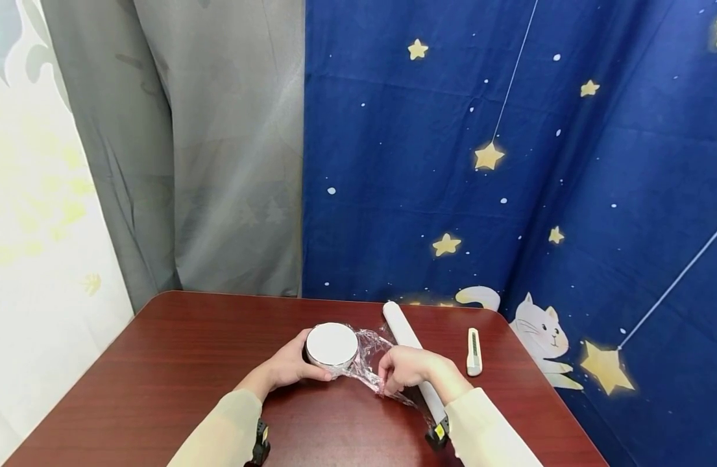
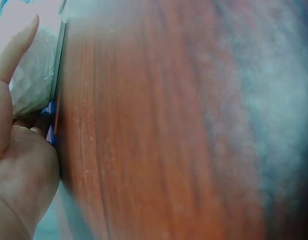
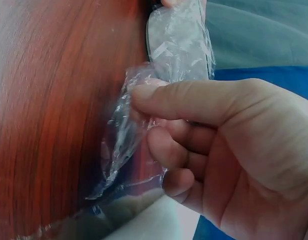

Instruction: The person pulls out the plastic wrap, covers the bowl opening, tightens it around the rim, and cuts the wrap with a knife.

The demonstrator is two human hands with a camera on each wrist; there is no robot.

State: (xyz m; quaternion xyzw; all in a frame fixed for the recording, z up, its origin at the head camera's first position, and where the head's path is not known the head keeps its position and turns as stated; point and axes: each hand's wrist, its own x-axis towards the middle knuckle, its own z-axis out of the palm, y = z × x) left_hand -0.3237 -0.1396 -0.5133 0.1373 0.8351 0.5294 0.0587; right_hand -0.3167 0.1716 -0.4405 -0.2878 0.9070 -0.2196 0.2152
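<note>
A round white container (image 1: 332,344) with a flat white top sits at the middle of the table. Its pale side (image 2: 36,75) has a faceted pattern and carries clear film in the left wrist view. My left hand (image 1: 288,364) grips it from the left, thumb across the near side and the other fingers partly hidden behind. Crinkled clear plastic wrap (image 1: 368,350) stretches from the container to the right. Between thumb and index finger, my right hand (image 1: 413,366) pinches a bunched part of this wrap (image 3: 118,140); its other fingers are curled in.
A long white roll (image 1: 402,327) lies slantwise under the right hand and forearm, trailing wrap beside it. Farther right is a white box cutter (image 1: 473,353). The brown wooden table (image 1: 206,344) ends at grey and blue curtains (image 1: 393,162).
</note>
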